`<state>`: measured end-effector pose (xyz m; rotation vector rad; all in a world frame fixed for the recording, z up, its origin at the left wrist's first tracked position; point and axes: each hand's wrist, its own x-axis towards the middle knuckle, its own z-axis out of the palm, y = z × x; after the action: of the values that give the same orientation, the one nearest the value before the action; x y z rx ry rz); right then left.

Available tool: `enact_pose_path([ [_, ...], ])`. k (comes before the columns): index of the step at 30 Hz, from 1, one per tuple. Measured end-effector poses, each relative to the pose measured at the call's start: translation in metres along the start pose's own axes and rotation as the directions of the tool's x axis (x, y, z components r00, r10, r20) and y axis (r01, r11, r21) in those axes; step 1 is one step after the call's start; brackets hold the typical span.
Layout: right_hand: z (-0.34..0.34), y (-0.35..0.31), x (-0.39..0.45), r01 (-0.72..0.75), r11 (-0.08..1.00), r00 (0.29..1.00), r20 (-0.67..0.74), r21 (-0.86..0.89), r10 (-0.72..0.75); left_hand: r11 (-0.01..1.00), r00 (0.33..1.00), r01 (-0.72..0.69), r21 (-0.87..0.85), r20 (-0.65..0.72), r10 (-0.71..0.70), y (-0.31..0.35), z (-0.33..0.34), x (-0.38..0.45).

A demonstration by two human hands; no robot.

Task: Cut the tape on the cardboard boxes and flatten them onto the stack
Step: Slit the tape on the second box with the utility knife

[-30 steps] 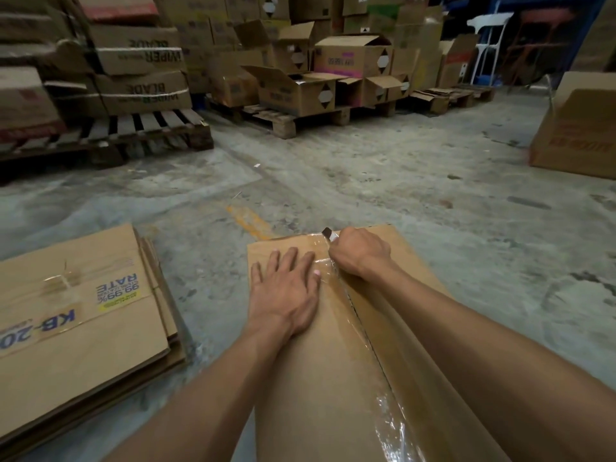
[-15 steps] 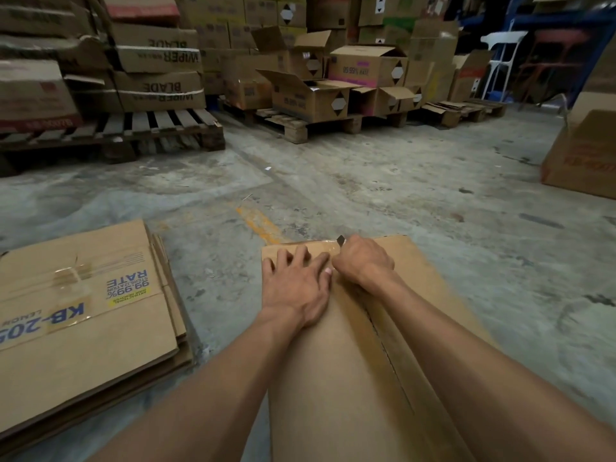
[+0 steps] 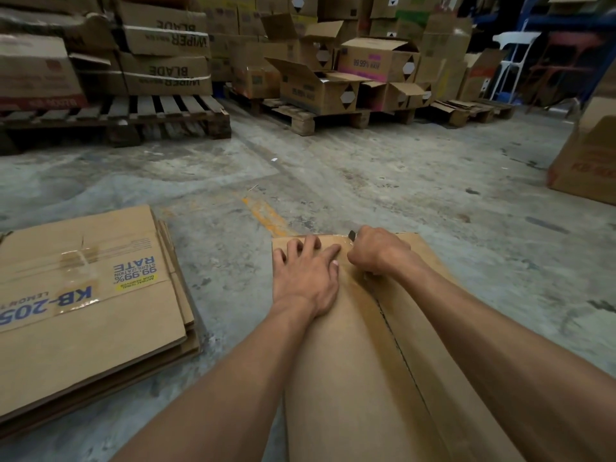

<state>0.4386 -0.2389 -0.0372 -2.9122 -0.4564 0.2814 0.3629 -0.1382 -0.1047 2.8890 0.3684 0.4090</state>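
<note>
At far left a stack of flattened boxes (image 3: pixel 90 305) lies on the concrete floor (image 3: pixel 383 181): plain brown corrugated sheets, the top one printed in blue "KB-205" and "99.99% RATE", with a yellow label and a wrinkled strip of clear tape across it. The sheet edges fan out at the stack's right side; their number cannot be counted, and the stack's left part runs out of view. The floor is grey, stained and rough, with a worn orange stripe.

Behind, a dark slatted wooden pallet (image 3: pixel 160 118) carries boxes marked "WIPER BLADE", read upside down. A second, paler pallet (image 3: pixel 310 118) further right holds open cartons with flaps raised.

In the middle foreground stands the cardboard box (image 3: pixel 336 368) being worked on, its smooth brown top face cut off by the lower edge of the view. A dark slit runs along its centre seam. The left hand (image 3: pixel 305 276) lies flat on the top face, fingers spread and pressing down. Just right of it, the right hand (image 3: pixel 378 253) is curled in a fist round a cutter (image 3: pixel 352 235); only the small dark tip shows at the box's far edge, where glossy tape (image 3: pixel 340 240) remains.

At far right another brown box (image 3: pixel 586 161) with red print is partly out of view, and a white plastic chair (image 3: pixel 513 55) stands blurred in the dim background.
</note>
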Motion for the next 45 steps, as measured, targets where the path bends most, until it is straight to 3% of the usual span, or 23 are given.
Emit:
enact_pose_path([
  [16, 0.002, 0.017, -0.033, 0.021, 0.997, 0.99, 0.137, 0.069, -0.03, 1.0, 1.0, 0.004, -0.007, 0.005, -0.004, 0.0, -0.002, -0.003],
  [22, 0.008, 0.019, -0.068, 0.022, 0.998, 1.0, 0.014, -0.053, -0.021, 0.999, 0.999, -0.037, -0.007, 0.03, 0.037, -0.001, -0.005, -0.006],
  [29, 0.011, 0.042, -0.11, 0.037, 0.994, 0.999, 0.014, -0.105, -0.036, 0.984, 0.981, -0.175, -0.016, 0.08, 0.176, 0.004, -0.009, -0.007],
  [33, 0.02, 0.05, -0.134, 0.034, 0.993, 0.999, 0.003, -0.109, -0.034, 0.988, 0.983, -0.152, 0.012, 0.107, 0.149, 0.007, -0.011, -0.01],
  [38, 0.02, 0.056, -0.16, 0.042, 0.988, 0.999, 0.006, -0.147, -0.041, 0.986, 0.96, -0.145, 0.082, 0.251, 0.121, 0.015, -0.018, -0.024],
  [43, 0.026, 0.06, -0.19, 0.045, 0.981, 0.998, -0.028, -0.189, -0.051, 0.989, 0.985, -0.149, 0.004, 0.085, 0.148, 0.022, -0.019, -0.04],
  [45, 0.027, 0.066, -0.201, 0.048, 0.98, 0.998, -0.035, -0.191, -0.055, 0.985, 0.976, -0.169, -0.015, 0.138, 0.17, 0.024, -0.023, -0.046],
])
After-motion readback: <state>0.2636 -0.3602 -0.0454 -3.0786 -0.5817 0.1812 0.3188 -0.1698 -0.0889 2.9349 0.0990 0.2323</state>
